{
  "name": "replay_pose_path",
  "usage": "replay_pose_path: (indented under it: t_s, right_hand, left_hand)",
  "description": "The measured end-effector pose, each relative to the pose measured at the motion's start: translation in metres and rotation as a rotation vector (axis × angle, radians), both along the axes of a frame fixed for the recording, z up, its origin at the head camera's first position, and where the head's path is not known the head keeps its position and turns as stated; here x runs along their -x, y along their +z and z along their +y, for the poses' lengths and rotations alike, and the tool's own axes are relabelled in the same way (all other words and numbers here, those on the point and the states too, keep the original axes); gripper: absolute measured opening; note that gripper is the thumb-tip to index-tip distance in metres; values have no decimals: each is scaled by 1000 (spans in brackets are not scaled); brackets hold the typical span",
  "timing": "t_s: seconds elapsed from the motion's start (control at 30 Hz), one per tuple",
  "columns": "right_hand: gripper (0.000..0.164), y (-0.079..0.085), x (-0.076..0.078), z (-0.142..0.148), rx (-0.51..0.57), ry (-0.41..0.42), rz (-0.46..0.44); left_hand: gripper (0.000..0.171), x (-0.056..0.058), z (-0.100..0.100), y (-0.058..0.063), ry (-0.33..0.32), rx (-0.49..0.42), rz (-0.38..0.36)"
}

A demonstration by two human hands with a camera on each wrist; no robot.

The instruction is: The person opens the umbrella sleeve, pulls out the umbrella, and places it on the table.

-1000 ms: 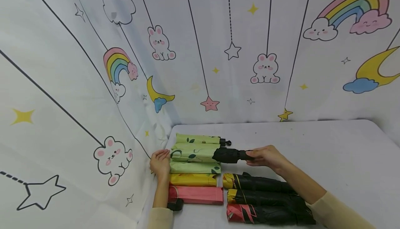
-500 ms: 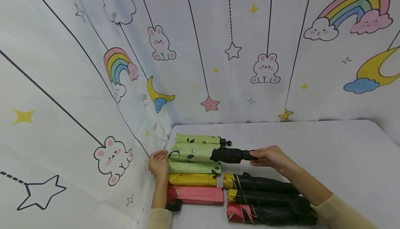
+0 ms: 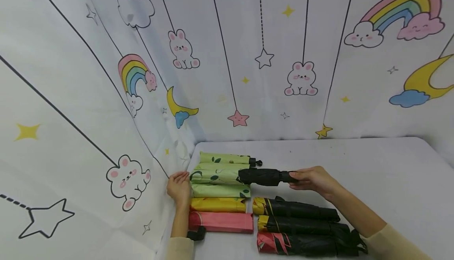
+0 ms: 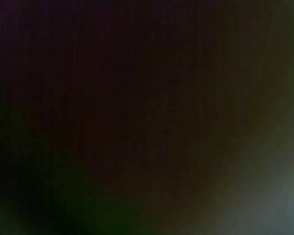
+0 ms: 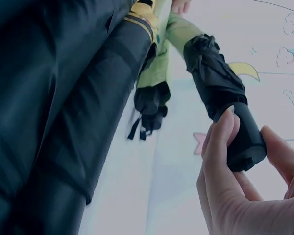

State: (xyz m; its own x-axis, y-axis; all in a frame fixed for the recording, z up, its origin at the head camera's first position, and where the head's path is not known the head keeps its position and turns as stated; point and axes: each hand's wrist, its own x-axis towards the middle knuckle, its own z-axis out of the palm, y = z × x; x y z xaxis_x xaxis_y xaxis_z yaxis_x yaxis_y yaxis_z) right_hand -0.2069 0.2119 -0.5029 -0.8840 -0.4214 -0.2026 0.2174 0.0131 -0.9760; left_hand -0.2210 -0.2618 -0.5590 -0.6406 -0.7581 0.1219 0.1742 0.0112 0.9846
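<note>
My right hand [image 3: 313,179] grips the black handle [image 5: 247,142] of a folding umbrella [image 3: 262,177]. The umbrella's black canopy stands partly out of a light-green leaf-print sleeve [image 3: 214,176]. At the sleeve's far left end, my left hand [image 3: 178,189] pinches the green cloth with its fingertips. A further green umbrella [image 3: 225,158] with a black handle lies behind, and another green piece [image 3: 220,191] lies in front. The left wrist view is too dark to make out anything.
Below lie a yellow sleeve [image 3: 218,205] and a red sleeve [image 3: 223,222]. Right of them are three rolled black umbrellas, two with yellow ends [image 3: 301,208] [image 3: 305,225] and one with a red end [image 3: 308,244]. A printed curtain [image 3: 220,55] hangs behind the white table [image 3: 372,165].
My right hand has drawn the umbrella to the right, while my left hand has shifted slightly left with the sleeve. More of the black canopy shows between them.
</note>
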Motion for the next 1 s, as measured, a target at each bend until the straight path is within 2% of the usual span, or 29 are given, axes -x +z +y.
replay_pose_path:
  t_s: [0.23,0.53,0.8,1.0]
  right_hand:
    - [49,4,-1,10,21,25,2]
    - [46,6,-5,25,10,54,6]
    - [36,-1,-5,44,22,65,-5]
    - [42,-5,-8,56,16,65,-13]
  left_hand:
    - [24,-1,-4,-3,15,41,0]
    - [25,1,-5,-6,8,38,-9]
    - [24,0,-8,-7,12,63,-27]
    - [24,-2,-8,-6,8,68,-43]
